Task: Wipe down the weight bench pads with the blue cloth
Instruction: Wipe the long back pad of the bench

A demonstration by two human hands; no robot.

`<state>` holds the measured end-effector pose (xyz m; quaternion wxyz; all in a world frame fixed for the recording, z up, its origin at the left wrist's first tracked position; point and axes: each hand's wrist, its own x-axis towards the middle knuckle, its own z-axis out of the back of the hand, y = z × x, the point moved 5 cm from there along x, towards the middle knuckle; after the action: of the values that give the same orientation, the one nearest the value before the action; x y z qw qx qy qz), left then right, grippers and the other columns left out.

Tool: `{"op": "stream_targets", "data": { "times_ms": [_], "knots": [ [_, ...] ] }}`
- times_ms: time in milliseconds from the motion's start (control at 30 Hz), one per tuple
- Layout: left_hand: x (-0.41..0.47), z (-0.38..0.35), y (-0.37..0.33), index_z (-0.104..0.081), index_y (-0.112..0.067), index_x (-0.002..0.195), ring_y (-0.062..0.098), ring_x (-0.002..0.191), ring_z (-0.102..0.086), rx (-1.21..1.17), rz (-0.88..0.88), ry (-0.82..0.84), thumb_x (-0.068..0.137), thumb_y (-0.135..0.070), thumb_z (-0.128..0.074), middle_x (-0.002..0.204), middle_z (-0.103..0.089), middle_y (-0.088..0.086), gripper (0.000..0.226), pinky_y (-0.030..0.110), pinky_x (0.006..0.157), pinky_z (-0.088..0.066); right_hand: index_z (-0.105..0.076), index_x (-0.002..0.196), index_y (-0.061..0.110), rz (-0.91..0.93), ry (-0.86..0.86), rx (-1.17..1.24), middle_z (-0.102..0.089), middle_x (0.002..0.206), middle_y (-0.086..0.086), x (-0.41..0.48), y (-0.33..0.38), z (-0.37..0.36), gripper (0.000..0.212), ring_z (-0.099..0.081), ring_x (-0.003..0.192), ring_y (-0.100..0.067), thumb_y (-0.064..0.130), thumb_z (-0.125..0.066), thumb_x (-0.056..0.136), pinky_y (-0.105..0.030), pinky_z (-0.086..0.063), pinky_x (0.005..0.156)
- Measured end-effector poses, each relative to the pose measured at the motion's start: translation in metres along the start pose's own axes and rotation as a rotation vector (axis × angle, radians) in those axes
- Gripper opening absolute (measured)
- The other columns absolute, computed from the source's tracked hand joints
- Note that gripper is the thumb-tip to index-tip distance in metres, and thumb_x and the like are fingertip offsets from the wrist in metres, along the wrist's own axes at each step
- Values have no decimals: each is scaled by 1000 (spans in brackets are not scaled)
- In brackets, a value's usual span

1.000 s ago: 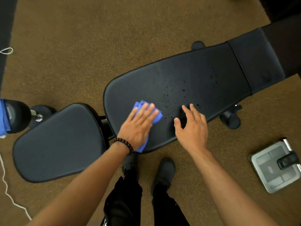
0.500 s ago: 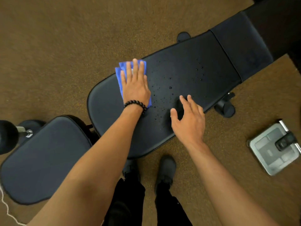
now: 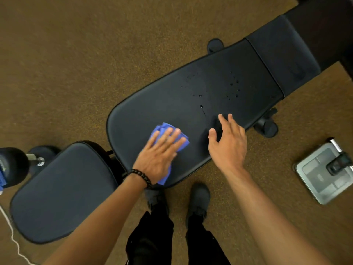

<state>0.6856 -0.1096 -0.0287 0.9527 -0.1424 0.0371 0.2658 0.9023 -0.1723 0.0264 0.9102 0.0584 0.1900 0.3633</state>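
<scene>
The blue cloth [image 3: 161,129], bunched in loose folds, is pressed onto the lower near end of the long back pad [image 3: 172,104] by the left hand [image 3: 158,153], its fingers laid straight and spread. That end is judged wiped. Droplets [image 3: 234,87] are seen further up, so that stretch is left. Of the 2 pads, the seat pad [image 3: 61,192] shows nothing either way. The right hand [image 3: 227,142] is held open at the pad's near edge, with nothing gripped.
</scene>
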Motion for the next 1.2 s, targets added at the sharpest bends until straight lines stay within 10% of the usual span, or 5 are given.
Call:
{"op": "stream_targets", "data": {
  "times_ms": [300,800,1200],
  "knots": [
    [106,35,79,-15,-25,164,26,160,0,-212,960,-208,110,-36,-19,173,-6,2,56,51,128,0,-35,158,27,-42,17,41,-27,167,-1,-8,-8,-5,54,-26,151,-22,41,-42,106,-40,-20,122],
    [27,-19,-88,-5,-23,165,22,160,6,-62,7,81,111,-37,-27,173,2,0,60,52,128,-11,-40,155,26,-66,-26,60,-32,165,-2,3,-30,5,51,-32,147,-24,30,-45,105,-40,-25,119],
    [76,27,86,-15,-22,164,28,159,-1,-188,876,-166,108,-39,-21,173,-5,6,59,51,128,-2,-41,154,28,-56,30,70,-33,164,0,17,-57,10,55,-32,147,-22,40,-52,102,-39,-25,120]
  ]
}}
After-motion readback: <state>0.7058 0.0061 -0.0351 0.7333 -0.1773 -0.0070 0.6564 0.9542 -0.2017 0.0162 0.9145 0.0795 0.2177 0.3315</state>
